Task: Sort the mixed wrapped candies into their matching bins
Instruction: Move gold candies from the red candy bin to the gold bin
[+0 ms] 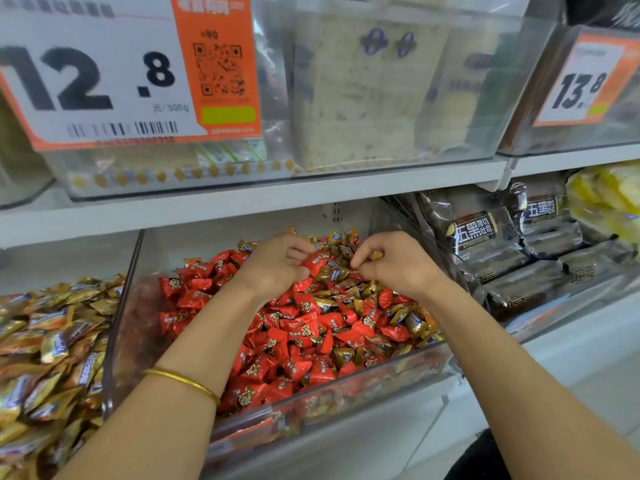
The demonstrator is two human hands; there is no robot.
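Note:
A clear plastic bin (346, 396) on the lower shelf holds a heap of red wrapped candies (304, 327) mixed with gold wrapped candies (398, 315). Both my hands are over the back of the heap. My left hand (277, 263) has its fingers curled around a red candy (317, 261). My right hand (391, 263) pinches gold candies (375, 254) between its curled fingers. To the left, another bin (52, 341) is filled with gold wrapped candies only.
A white shelf (242, 199) hangs right above the bins, carrying clear boxes and price tags 12.8 (104, 74) and 13.8 (581, 88). Dark bread packs (491, 244) and yellow packs (609, 199) fill the bins to the right.

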